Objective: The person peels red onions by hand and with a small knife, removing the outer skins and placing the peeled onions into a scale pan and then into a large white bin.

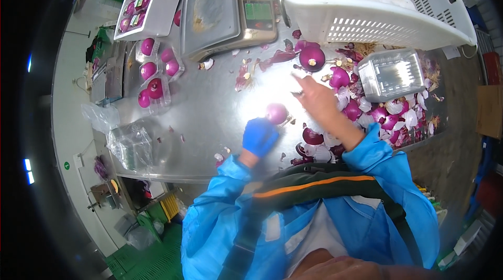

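Our gloved left hand (260,136) curls its fingers around a peeled red onion (276,113) at table (209,107) centre. Our bare right hand (316,96) stretches far-right, fingers loosely extended together, toward another onion (312,58) among peels (387,115).

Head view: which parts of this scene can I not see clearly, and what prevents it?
- Left hand: the blue glove is motion-blurred, so its grip on the peeled onion is unclear.
- Right hand: its fingers are blurred and glare on the steel table washes out their tips.
- Scale: its display is too small to read.
- White crate: cut off by the top edge.
- Packed onion trays: small and bent near the rim.
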Tool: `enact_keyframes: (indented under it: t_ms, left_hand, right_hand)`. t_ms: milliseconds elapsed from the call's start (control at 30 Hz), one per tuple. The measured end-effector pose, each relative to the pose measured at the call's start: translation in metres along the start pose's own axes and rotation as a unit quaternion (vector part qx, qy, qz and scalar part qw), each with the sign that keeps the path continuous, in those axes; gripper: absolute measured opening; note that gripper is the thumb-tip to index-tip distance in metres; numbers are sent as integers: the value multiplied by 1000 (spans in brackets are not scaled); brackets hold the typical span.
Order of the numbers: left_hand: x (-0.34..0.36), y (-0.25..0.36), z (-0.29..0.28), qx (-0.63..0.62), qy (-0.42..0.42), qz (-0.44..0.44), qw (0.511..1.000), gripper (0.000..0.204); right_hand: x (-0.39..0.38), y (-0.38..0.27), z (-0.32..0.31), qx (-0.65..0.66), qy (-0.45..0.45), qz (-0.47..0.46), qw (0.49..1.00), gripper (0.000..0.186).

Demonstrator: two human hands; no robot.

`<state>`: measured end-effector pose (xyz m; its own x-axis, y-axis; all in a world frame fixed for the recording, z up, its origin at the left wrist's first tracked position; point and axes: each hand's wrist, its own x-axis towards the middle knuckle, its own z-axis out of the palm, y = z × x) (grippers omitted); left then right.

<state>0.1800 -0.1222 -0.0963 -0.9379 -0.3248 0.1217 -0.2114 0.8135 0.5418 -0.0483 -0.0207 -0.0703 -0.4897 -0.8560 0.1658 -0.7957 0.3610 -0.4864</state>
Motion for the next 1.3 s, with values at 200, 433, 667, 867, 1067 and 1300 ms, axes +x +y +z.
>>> enact_keyframes:
  t_ms: [200, 433, 667, 867, 1067, 1300]
  left_hand:
    - [53, 10, -11, 68, 91, -20, 993, 49]
    - [65, 15, -5, 154, 28, 19, 987, 52]
    - [15, 16, -7, 171, 6, -70, 983, 38]
    - [0, 15, -5, 154, 41, -82, 984, 38]
    - [0, -6, -9, -1, 157, -178, 971, 45]
    - [10, -68, 29, -352, 97, -308, 879, 41]
  right_hand:
    - [64, 61, -14, -107, 13, 35, 994, 64]
    - [64, 62, -2, 4, -30, 69, 997, 67]
    - [20, 24, -28, 70, 17, 54, 996, 67]
    - [-11, -24, -13, -21, -42, -94, 994, 56]
    - [-33, 19, -3, 91, -19, 86, 992, 49]
    - [-52, 33, 43, 272, -91, 175, 942, 35]
